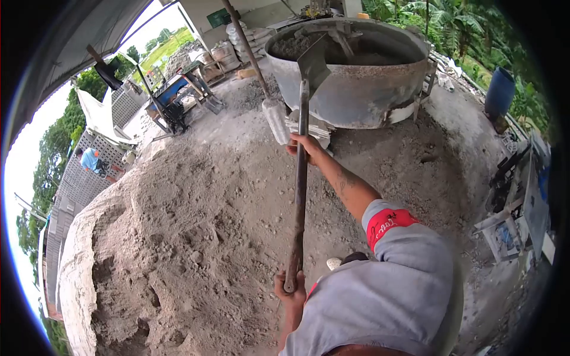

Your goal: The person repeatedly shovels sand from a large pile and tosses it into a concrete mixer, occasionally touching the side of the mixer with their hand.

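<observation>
A long-handled shovel [301, 196] points away from me, its metal blade [314, 64] over the near rim of a big round metal tub [362, 89]. Grey material lies inside the tub. My right hand [306, 146] grips the shaft near its upper part, below the blade. Around the lower end of the handle my left hand [290, 286] is closed. A large heap of grey-brown sand or gravel [190, 237] spreads to the left of the shovel. Whether the blade carries anything is hard to make out.
A post [249, 53] with a pale wrapped base stands left of the tub. Stacked sacks [237, 41], a blue-framed table [172, 92], a blue barrel [500, 94] and boards [528, 196] lie around. Another person [95, 161] bends at the far left by stacked blocks.
</observation>
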The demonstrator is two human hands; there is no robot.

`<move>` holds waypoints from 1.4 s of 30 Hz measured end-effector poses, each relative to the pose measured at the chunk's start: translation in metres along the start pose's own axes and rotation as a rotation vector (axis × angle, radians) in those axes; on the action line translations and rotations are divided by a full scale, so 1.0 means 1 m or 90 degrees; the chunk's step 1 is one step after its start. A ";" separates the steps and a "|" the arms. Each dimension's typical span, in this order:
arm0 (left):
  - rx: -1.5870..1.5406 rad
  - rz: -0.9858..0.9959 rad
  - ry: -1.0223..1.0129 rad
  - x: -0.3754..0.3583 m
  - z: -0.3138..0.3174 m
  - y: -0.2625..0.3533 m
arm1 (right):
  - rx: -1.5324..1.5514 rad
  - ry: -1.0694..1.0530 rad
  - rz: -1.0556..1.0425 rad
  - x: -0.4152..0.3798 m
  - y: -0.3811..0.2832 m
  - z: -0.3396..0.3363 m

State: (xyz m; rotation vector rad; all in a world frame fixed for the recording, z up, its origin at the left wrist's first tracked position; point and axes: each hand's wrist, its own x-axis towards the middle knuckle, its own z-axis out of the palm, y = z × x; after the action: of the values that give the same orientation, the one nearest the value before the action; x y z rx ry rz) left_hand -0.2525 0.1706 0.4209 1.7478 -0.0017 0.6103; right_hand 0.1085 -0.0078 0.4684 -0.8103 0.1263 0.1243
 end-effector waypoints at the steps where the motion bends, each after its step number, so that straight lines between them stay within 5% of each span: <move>1: -0.134 -0.153 0.091 -0.018 -0.019 -0.003 | -0.027 0.007 0.055 -0.005 0.036 -0.002; 6: -0.197 -0.391 0.448 -0.102 -0.073 0.040 | -0.235 0.088 0.433 -0.092 0.240 -0.002; 10: -0.245 -0.464 0.755 -0.227 -0.097 0.099 | -0.415 -0.105 0.711 -0.237 0.407 -0.039; 13: -0.261 -0.459 1.046 -0.294 -0.078 0.174 | -0.552 -0.270 0.946 -0.372 0.460 -0.040; 17: -0.395 -0.209 1.338 -0.343 -0.057 0.211 | -0.828 -0.487 1.066 -0.527 0.501 -0.007; 19: -0.501 0.004 1.436 -0.367 -0.066 0.213 | -0.960 -0.644 1.036 -0.602 0.521 0.010; 22: -0.487 0.105 1.468 -0.397 -0.115 0.198 | -0.901 -0.766 0.991 -0.691 0.570 0.045; 24: -0.502 0.101 1.547 -0.404 -0.166 0.192 | -0.876 -0.818 0.930 -0.733 0.609 0.076; 28: -0.506 0.191 1.499 -0.414 -0.292 0.171 | -0.782 -0.950 0.894 -0.788 0.630 0.167; 32: -0.485 0.226 1.527 -0.433 -0.460 0.060 | -0.835 -1.145 0.848 -0.814 0.600 0.253; 33: -0.443 0.227 1.527 -0.446 -0.503 0.012 | -0.840 -1.386 0.508 -0.805 0.652 0.234; 34: -0.400 0.225 1.526 -0.455 -0.528 -0.020 | -0.846 -1.382 0.512 -0.807 0.657 0.238; 36: -0.412 0.251 1.532 -0.435 -0.553 -0.011 | -0.674 -1.541 -0.083 -0.812 0.663 0.268; 37: -0.416 0.273 1.546 -0.427 -0.561 0.001 | -0.550 -1.565 -0.121 -0.819 0.646 0.284; 40: -0.519 0.345 1.423 -0.428 -0.575 0.040 | -0.705 -1.664 -0.095 -0.846 0.590 0.333; 42: -0.539 0.359 1.398 -0.436 -0.590 0.046 | -0.585 -1.664 -0.151 -0.853 0.602 0.339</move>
State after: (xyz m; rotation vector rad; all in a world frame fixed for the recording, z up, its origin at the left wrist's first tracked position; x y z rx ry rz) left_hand -0.8765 0.5553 0.3706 -0.3905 0.6568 2.1837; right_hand -0.8051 0.5970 0.4072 -0.9390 -2.6273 0.9415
